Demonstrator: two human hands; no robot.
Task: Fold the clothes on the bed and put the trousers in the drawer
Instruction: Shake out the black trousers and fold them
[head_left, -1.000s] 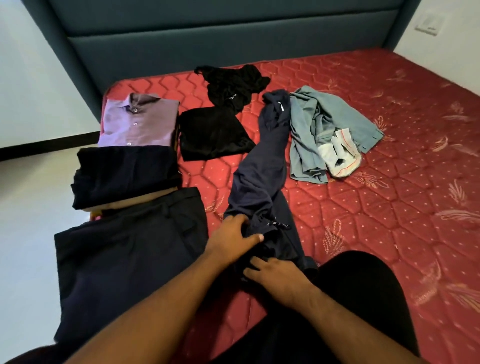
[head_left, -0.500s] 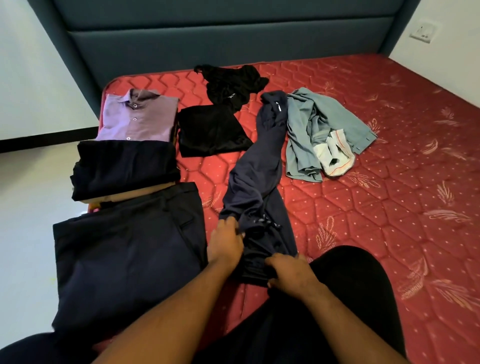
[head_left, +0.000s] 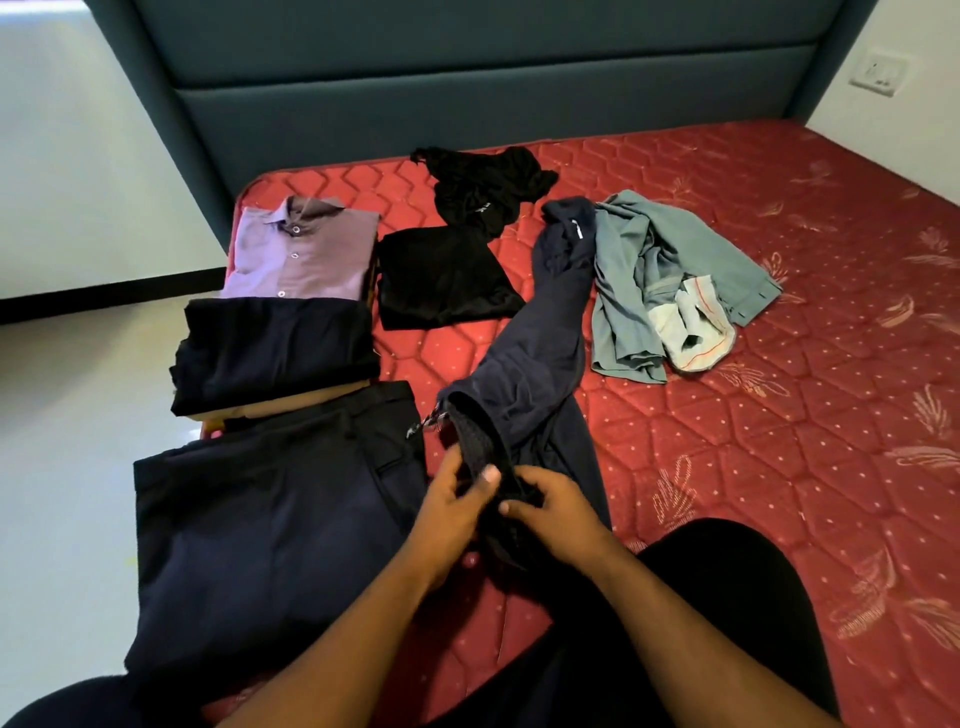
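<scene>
You see a red quilted mattress (head_left: 779, 467) with pale floral motifs, a folded lilac button-up shirt (head_left: 304, 254), and crumpled grey-green trousers (head_left: 670, 270).

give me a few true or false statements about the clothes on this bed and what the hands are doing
1. Both hands grip the waistband end of the navy trousers. True: the left hand and right hand hold it together.
2. The purple shirt lies crumpled in a heap. False: it lies folded flat near the headboard.
3. The grey-green garment is still unfolded. True.
4. The folded dark trousers lie to the right of the hands. False: they lie to the left, at the edge of the mattress.
5. The crumpled black garment lies nearer the headboard than the folded black garment. True.
</scene>
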